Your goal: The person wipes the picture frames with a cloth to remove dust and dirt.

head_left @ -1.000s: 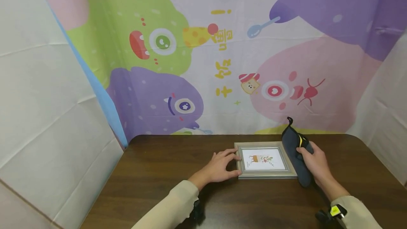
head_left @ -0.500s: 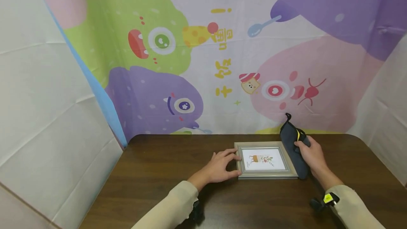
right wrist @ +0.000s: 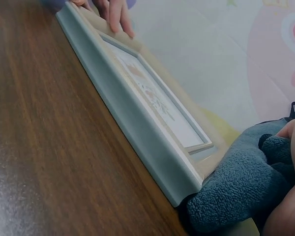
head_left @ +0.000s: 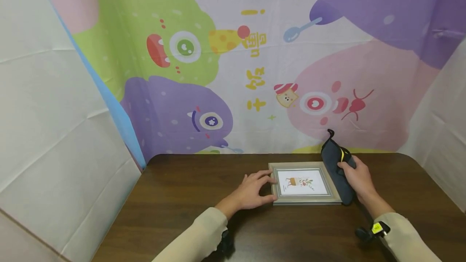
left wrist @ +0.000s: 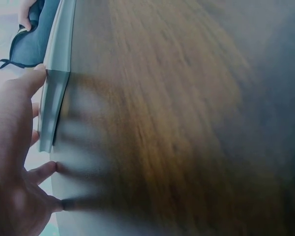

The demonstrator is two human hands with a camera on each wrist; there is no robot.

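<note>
Left hand (head_left: 249, 191): fingers spread, thumb and some fingertips touching the frame's left side. Frame (head_left: 306, 202): flat on the table (head_left: 182, 201), between the two grips; judged stiff and fairly light, its smooth moulding apt to slip, its corners to chip; hold by the outer edges. Whether glass covers the print (head_left: 303, 182) cannot be told. Cloth (head_left: 335, 176): on the frame's right side, just left of the right grip; judged soft, light, not fragile; hold by the bunched fold. Right hand (head_left: 360, 179): pinching the cloth. Count: two hands, one frame, one print, one cloth, one table.
</note>
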